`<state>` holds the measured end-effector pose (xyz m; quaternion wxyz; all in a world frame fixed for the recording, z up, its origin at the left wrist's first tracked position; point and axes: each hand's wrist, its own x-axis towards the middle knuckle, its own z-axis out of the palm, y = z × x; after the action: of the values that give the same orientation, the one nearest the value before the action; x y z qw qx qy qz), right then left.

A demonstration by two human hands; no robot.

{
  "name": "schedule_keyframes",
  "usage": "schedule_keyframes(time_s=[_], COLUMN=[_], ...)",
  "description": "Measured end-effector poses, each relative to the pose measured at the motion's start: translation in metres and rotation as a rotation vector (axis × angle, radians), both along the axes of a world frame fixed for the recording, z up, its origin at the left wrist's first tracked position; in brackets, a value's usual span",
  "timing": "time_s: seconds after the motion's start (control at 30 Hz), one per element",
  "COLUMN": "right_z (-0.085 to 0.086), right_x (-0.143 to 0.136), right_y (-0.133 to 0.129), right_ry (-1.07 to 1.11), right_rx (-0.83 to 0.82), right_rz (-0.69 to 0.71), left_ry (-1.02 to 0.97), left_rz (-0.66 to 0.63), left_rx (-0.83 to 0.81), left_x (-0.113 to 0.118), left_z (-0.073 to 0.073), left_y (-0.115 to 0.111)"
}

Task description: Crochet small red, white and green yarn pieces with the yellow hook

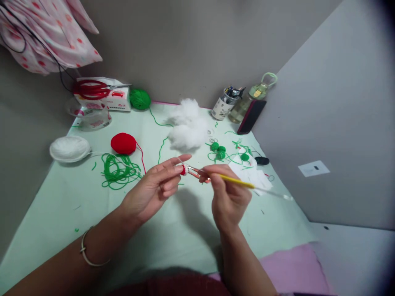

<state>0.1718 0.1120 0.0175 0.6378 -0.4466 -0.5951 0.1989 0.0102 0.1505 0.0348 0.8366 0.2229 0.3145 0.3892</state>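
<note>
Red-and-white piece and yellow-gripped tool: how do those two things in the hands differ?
The red-and-white piece is small and compact; the yellow-gripped tool is long and slim. The left hand pinches the piece, while the right hand holds the tool. Both are held up off the table.

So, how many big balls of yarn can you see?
3: the green ball beside the white box, the red ball closer to the camera, and the white ball farthest left.

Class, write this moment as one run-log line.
left hand: pinches piece | right hand: grips hook, tip at piece | red yarn: on table, left of fluff
</note>
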Motion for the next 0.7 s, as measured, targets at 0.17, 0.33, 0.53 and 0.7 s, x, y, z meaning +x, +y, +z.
schedule_keyframes(time_s=[0.17,0.33,0.53,0.7], right_z=[0.0066,0.0034,0.0041,0.0053], right_x=[-0.0013,0.0054,0.0052,0.0011], right_y=[0.0047,0.0046,0.0045,0.0048], right_ry=[0.252,0.371,0.344,0.209], right_rx=[-0.179,-0.270,-0.237,-0.200], right_rz=[0.153,0.183,0.182,0.187], left_ry=[0.103,0.142,0.122,0.101], left_rz=[0.027,-0.018,-0.037,-0.049], left_rx=[0.166,0.197,0.196,0.214], left_x=[0.0014,0.0030,0.0031,0.0065], left_z=[-0.0003,-0.0013,-0.0023,-0.0048], left_y=[-0.0025,-0.0052,-0.0061,-0.0056])
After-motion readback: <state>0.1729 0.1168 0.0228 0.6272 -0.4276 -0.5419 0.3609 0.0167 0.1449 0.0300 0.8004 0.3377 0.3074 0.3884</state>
